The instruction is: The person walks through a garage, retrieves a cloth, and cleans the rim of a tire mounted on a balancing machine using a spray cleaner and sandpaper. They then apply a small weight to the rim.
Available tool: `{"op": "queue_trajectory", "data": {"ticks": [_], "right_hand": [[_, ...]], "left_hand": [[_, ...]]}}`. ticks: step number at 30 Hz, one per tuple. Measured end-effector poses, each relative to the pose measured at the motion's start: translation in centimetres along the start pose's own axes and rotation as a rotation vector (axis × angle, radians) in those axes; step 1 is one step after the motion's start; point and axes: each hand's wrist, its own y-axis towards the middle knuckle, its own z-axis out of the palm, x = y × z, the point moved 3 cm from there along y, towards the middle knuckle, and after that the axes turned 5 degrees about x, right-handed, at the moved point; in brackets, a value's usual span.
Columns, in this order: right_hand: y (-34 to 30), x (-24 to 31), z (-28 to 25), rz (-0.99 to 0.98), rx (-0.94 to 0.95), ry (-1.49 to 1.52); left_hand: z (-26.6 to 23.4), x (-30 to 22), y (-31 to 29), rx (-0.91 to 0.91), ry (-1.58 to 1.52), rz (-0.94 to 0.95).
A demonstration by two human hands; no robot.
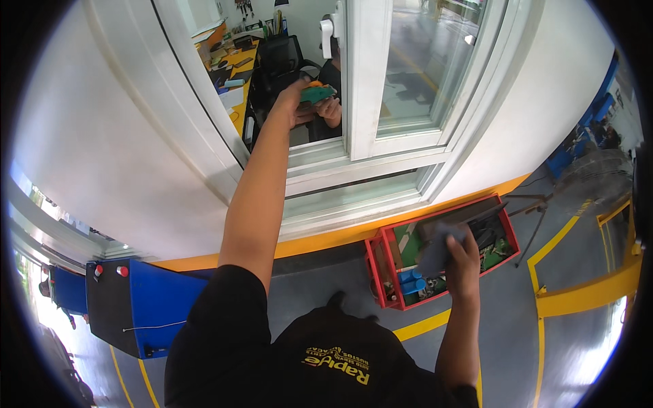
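Note:
My left arm stretches through the open part of a white-framed window (pixel 347 149). At its end my left hand (pixel 294 105) is closed on a green and orange object (pixel 318 94), whose kind I cannot make out. Another person's hand (pixel 331 110) is at the same object from inside the room. Lower right, my right hand (pixel 464 265) grips a dark grey, flat piece (pixel 439 250), smeared by motion and perhaps a cloth. It hangs over a red tool cart (pixel 511 234) that holds blue containers (pixel 411 280) and loose tools.
Beyond the window are a yellow desk (pixel 239 115) with scattered items and a black chair (pixel 282 58). A blue cabinet (pixel 160 302) stands on the left. To the right are a floor fan (pixel 593 178) and a yellow metal frame (pixel 588 299).

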Motion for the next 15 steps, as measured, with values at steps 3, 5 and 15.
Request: {"op": "queue_trajectory", "data": {"ticks": [3,5,15], "right_hand": [[5.6,3.2,6.4,0.031,0.14,-0.073],[7.1,4.6,11.1,-0.012,0.265,-0.051],[9.8,2.7,15.2,-0.15,0.269,-0.106]], "left_hand": [[-1.4,1.6,2.5,-0.112,-0.167,-0.046],[-6.0,2.0,4.8,-0.234,-0.268,-0.007],[-2.9,-2.9,-1.2,-0.276,0.171,0.682]]}}
